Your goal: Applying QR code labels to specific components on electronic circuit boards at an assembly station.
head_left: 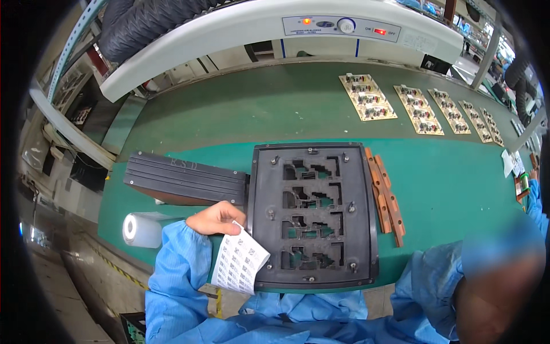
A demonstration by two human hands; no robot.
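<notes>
My left hand (216,219) pinches the top corner of a white sheet of labels (239,261) printed with rows of small square codes. The sheet hangs tilted, overlapping the lower left edge of a black fixture frame (268,183). This flat fixture has several rows of cut-out openings and small metal clamps, and stands in front of me on the green mat. My right arm (427,281) bends at the lower right. What seems to be my right hand (498,301) is large, close and blurred there; its fingers cannot be made out.
Left of the fixture lies a long black block (183,176), with a white roll (142,229) nearer me. Brown notched strips (387,198) lie along its right side. Several circuit boards (368,97) line the back right. A white blower housing (229,43) spans the rear. A co-worker's sleeve (534,203) shows far right.
</notes>
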